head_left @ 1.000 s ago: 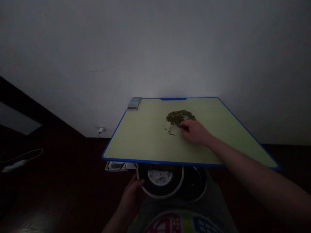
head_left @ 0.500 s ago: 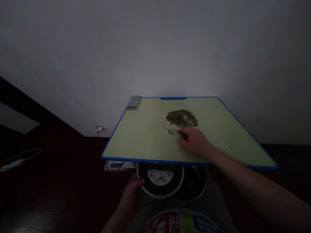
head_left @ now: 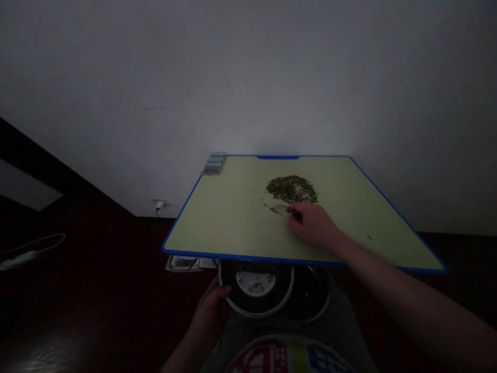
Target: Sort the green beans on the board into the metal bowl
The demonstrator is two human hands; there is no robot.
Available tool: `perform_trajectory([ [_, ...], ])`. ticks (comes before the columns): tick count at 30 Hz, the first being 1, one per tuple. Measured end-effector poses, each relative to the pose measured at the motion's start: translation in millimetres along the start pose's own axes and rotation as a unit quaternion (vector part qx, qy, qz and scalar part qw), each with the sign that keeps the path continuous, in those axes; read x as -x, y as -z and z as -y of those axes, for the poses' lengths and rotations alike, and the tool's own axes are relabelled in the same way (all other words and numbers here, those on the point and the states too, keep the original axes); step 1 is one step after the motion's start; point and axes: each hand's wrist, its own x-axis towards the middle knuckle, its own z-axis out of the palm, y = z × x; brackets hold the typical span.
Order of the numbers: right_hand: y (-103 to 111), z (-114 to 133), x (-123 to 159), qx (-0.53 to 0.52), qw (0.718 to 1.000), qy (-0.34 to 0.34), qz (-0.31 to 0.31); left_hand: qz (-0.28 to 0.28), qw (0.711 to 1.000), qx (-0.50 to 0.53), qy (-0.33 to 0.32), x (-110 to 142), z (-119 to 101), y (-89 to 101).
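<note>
My right hand (head_left: pixel 312 223) rests over the yellow-green board (head_left: pixel 217 223), its fingers pinched on a small, thin tool with a see-through rounded end (head_left: pixel 278 209). A few dark grains lie at that end. Just beyond my fingers spreads a heap of small brown-green grains (head_left: pixel 285 187), with a paler patch on its right side. Below the board's near edge, my left hand (head_left: pixel 213 308) grips the left rim of a round dark container with a white rim (head_left: pixel 258 315). A pale disc with dark specks shows inside it. Dimness hides the tool's exact kind.
The board has a blue edge and its far side meets a white wall (head_left: pixel 248 77). A dark round bowl (head_left: pixel 310 295) sits to the right of the white-rimmed container. A blurred-out flat object (head_left: pixel 215 163) lies on the far left corner. A small dark sliver (head_left: pixel 369 237) lies at right.
The right hand and its tool have barely shifted, staying beside the heap. The left hand keeps its hold on the rim. The view has moved very slightly.
</note>
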Motion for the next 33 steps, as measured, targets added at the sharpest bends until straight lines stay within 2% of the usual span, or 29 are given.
perform_trajectory([
  [6,-2.4,8.6,-2.7,0.012,1.0,0.005,0.008,-0.011,1.0,-0.007,0.001,0.9,-0.3,0.1],
  [16,-7.9,11.7,-7.4,0.019,1.0,0.019,-0.012,-0.008,1.0,-0.011,-0.004,-2.1,1.9,4.8],
  [25,6.5,4.1,10.1,0.012,1.0,0.004,-0.021,-0.01,1.0,-0.002,-0.002,-3.0,2.4,3.6],
  [33,-3.5,16.0,10.9,0.023,1.0,0.015,-0.01,0.005,1.0,-0.002,0.006,0.1,2.6,1.5],
])
